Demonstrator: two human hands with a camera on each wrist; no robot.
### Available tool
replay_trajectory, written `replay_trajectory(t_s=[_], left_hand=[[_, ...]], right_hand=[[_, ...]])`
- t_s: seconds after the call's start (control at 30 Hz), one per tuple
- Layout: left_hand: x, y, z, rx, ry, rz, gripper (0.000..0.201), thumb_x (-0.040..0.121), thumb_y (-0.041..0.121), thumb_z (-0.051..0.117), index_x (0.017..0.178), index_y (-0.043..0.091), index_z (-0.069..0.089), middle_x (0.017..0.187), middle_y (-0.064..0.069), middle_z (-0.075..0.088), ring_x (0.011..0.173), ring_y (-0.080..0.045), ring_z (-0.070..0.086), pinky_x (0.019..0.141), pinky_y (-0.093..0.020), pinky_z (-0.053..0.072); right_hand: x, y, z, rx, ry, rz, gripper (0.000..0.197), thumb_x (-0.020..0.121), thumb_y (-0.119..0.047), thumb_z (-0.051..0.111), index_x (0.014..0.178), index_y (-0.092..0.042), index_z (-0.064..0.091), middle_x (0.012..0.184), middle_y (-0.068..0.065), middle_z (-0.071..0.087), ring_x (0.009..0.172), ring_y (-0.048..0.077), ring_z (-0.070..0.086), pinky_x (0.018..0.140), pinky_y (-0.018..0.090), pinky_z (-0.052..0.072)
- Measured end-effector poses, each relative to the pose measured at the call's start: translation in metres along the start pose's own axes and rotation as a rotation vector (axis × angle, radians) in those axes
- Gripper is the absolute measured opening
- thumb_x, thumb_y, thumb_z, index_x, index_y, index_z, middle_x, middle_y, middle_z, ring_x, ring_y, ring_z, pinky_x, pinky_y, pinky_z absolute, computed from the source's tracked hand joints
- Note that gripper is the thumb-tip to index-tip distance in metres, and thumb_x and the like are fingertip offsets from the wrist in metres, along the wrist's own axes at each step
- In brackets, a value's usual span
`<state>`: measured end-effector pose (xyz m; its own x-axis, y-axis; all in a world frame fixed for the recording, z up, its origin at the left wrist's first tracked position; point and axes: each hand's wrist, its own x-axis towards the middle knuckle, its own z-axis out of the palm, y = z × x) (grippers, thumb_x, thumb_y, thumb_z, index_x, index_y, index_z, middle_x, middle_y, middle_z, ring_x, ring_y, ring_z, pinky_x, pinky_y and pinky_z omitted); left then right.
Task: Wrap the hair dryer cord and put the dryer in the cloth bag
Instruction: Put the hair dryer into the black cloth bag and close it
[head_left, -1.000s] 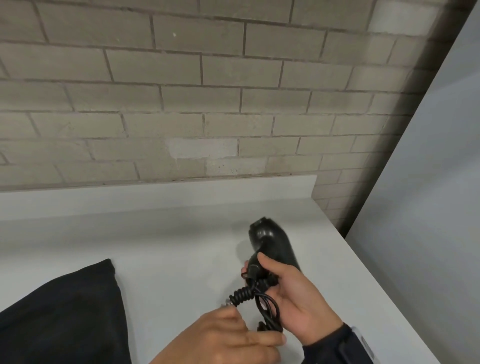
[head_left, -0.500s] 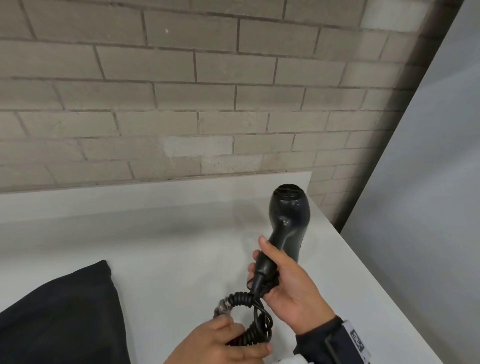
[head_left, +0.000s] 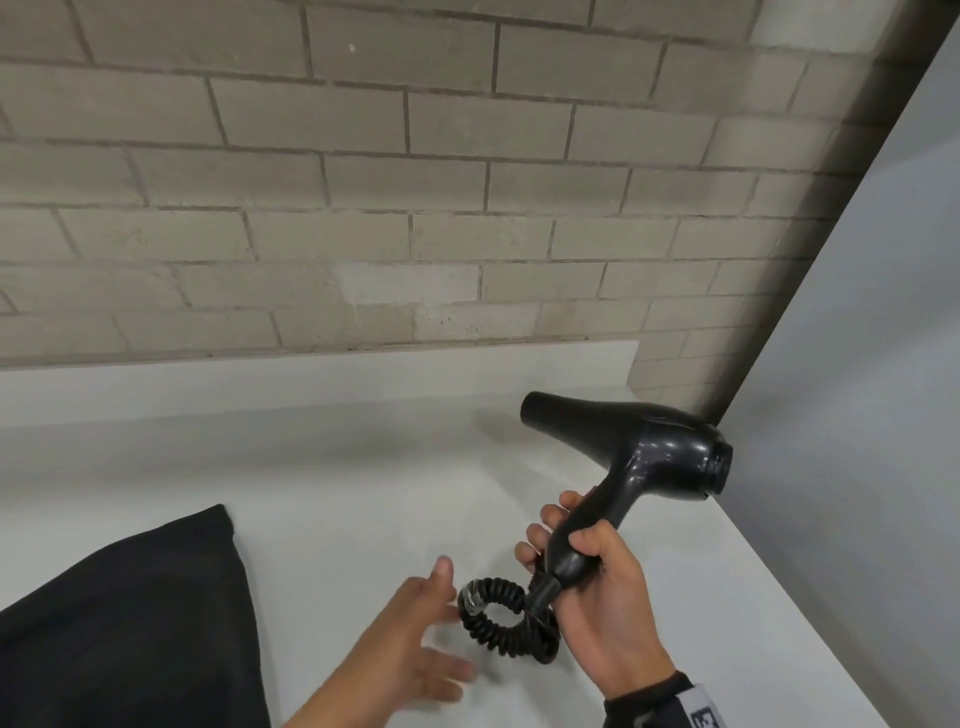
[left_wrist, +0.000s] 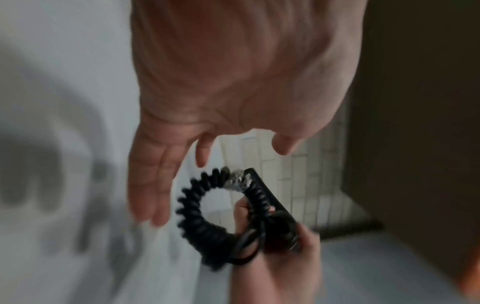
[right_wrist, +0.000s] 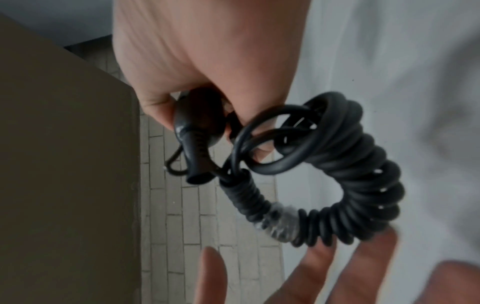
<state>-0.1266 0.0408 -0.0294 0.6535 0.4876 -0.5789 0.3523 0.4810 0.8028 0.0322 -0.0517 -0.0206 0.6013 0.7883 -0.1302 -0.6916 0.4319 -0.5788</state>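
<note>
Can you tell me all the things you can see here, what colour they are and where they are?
hair dryer: one, black, held up over the right part of the counter, nozzle pointing left.
cord: one, black and curly, looped in a ring under the dryer's handle, with a bit of clear tape on it.
cloth bag: one, black, lying on the left of the counter.
counter: one, white, below everything.
brick wall: one, beige, behind the counter.
panel: one, pale grey, on the right.
right hand: one, its grip around the dryer's handle, dark sleeve at the wrist.
left hand: one, fingers spread, beside the cord ring, holding nothing.
</note>
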Motion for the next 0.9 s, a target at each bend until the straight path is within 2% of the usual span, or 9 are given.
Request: replay_trajectory(t_s=[0.1, 0.2, 0.33, 0.43, 0.57, 0.67, 0.77, 0.83, 0.9], left_hand=[[0.008, 0.006, 0.005, -0.250, -0.254, -0.252, 0.078, 0.083, 0.065, 0.055, 0.124, -0.001, 0.054, 0.111, -0.028, 0.068, 0.092, -0.049, 0.069, 0.080, -0.049, 0.058], [0.016, 0.003, 0.009, -0.278, -0.151, -0.123, 0.055, 0.073, 0.027, 0.081, 0.109, -0.008, 0.060, 0.100, -0.027, 0.069, 0.088, -0.042, 0.070, 0.082, -0.046, 0.058], [0.027, -0.009, 0.000, -0.235, -0.007, 0.074, 0.053, 0.057, -0.008, 0.085, 0.105, -0.009, 0.063, 0.095, -0.026, 0.068, 0.083, -0.034, 0.068, 0.085, -0.046, 0.058], [0.029, -0.017, -0.007, -0.166, 0.055, 0.228, 0.054, 0.051, -0.001, 0.085, 0.101, -0.003, 0.067, 0.107, -0.022, 0.070, 0.088, -0.032, 0.071, 0.089, -0.044, 0.057], [0.030, -0.029, -0.013, -0.055, 0.027, 0.289, 0.057, 0.050, -0.003, 0.087, 0.103, 0.000, 0.065, 0.103, -0.009, 0.074, 0.093, -0.033, 0.073, 0.082, -0.038, 0.058], [0.032, -0.039, -0.016, 0.016, 0.002, 0.282, 0.058, 0.054, -0.011, 0.084, 0.105, 0.003, 0.062, 0.095, -0.003, 0.076, 0.094, -0.032, 0.073, 0.079, -0.040, 0.059], [0.033, -0.047, -0.017, 0.029, -0.028, 0.293, 0.059, 0.055, -0.021, 0.080, 0.104, 0.006, 0.062, 0.099, -0.003, 0.075, 0.094, -0.031, 0.072, 0.078, -0.044, 0.059], [0.031, -0.050, -0.014, 0.035, -0.084, 0.328, 0.060, 0.054, -0.022, 0.080, 0.103, 0.006, 0.061, 0.107, -0.004, 0.071, 0.093, -0.027, 0.070, 0.079, -0.042, 0.057], [0.029, -0.053, -0.012, 0.048, -0.139, 0.366, 0.061, 0.056, -0.020, 0.082, 0.106, 0.004, 0.058, 0.114, -0.005, 0.066, 0.093, -0.024, 0.067, 0.081, -0.040, 0.056]], right_hand=[[-0.003, 0.007, -0.003, -0.018, -0.057, -0.016, 0.043, 0.051, -0.008, 0.064, 0.092, -0.011, 0.048, 0.082, 0.010, 0.048, 0.074, 0.026, 0.050, 0.073, 0.043, 0.046], [-0.006, 0.008, -0.003, -0.117, -0.062, -0.026, 0.043, 0.051, -0.006, 0.062, 0.092, -0.010, 0.047, 0.082, 0.011, 0.047, 0.076, 0.027, 0.051, 0.074, 0.043, 0.049], [-0.011, 0.010, -0.007, -0.291, 0.018, -0.035, 0.029, 0.068, 0.005, 0.055, 0.095, -0.005, 0.052, 0.086, 0.012, 0.052, 0.078, 0.029, 0.059, 0.082, 0.044, 0.055], [-0.014, 0.014, -0.016, -0.310, 0.119, 0.014, 0.024, 0.084, 0.016, 0.048, 0.097, -0.003, 0.053, 0.088, 0.013, 0.054, 0.077, 0.028, 0.061, 0.080, 0.044, 0.057], [-0.015, 0.023, -0.031, -0.337, 0.297, 0.072, 0.025, 0.086, 0.018, 0.049, 0.099, -0.003, 0.051, 0.089, 0.014, 0.053, 0.070, 0.026, 0.057, 0.070, 0.042, 0.054], [-0.015, 0.034, -0.046, -0.551, 0.433, 0.094, 0.024, 0.081, 0.010, 0.063, 0.099, -0.005, 0.056, 0.098, 0.020, 0.062, 0.080, 0.025, 0.060, 0.082, 0.044, 0.048], [-0.018, 0.044, -0.051, -0.608, 0.465, 0.136, 0.026, 0.079, 0.004, 0.070, 0.099, -0.010, 0.060, 0.103, 0.021, 0.067, 0.092, 0.030, 0.063, 0.097, 0.049, 0.047], [-0.020, 0.046, -0.049, -0.576, 0.454, 0.162, 0.029, 0.078, 0.001, 0.074, 0.101, -0.008, 0.060, 0.095, 0.019, 0.066, 0.089, 0.031, 0.064, 0.093, 0.049, 0.051], [-0.021, 0.046, -0.047, -0.501, 0.403, 0.177, 0.030, 0.076, 0.001, 0.074, 0.100, -0.007, 0.057, 0.081, 0.012, 0.061, 0.077, 0.027, 0.064, 0.077, 0.044, 0.056]])
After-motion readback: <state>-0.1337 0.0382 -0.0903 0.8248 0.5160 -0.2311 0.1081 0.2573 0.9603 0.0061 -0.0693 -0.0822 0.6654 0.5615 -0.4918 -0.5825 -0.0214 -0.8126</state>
